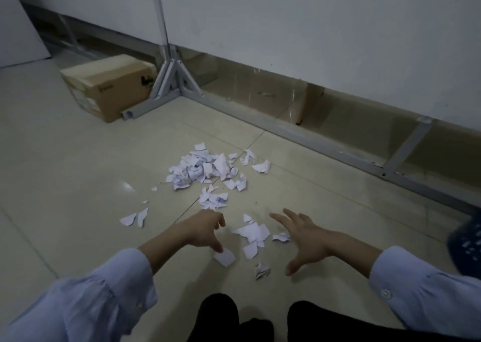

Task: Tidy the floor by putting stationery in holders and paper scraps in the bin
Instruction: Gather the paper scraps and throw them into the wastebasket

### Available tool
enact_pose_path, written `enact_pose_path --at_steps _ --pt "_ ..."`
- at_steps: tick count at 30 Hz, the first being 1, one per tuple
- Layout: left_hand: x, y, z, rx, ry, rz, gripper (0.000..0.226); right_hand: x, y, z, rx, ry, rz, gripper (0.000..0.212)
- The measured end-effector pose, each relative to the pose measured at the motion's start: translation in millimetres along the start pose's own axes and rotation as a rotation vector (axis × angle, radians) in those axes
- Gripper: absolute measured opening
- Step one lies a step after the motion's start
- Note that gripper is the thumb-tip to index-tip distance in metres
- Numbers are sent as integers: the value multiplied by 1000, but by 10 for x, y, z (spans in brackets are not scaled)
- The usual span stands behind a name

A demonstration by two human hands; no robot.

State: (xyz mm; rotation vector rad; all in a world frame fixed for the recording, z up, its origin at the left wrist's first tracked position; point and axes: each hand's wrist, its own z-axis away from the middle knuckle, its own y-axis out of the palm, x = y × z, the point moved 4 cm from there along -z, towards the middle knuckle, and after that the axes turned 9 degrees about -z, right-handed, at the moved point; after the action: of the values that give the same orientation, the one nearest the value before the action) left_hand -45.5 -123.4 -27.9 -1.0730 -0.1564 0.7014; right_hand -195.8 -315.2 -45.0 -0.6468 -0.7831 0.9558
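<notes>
With both hands spread, paper scraps point(251, 233) lie between the fingers point(282, 218).

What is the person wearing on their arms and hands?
Both arms wear long, loose, light blue shirt sleeves. The left sleeve bunches into soft folds near its cuff. The right sleeve ends in a cuff closed with a small round pale button. The left hand and right hand are bare: no gloves, rings or watch can be seen.
</notes>
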Motion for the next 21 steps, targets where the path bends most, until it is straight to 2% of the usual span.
enact_pose_path --at_steps 3,9,21 --pt "73 311 -60 27 -41 46 56 -46 201 -185 10 -16 24 141" --pt "70 719 -190 -119 -114 185 44 29 431 -394 -9 -96 2 144" --pt "47 752 -362 -291 -170 290 32 188 569 -891 -83 -249 -90 117"
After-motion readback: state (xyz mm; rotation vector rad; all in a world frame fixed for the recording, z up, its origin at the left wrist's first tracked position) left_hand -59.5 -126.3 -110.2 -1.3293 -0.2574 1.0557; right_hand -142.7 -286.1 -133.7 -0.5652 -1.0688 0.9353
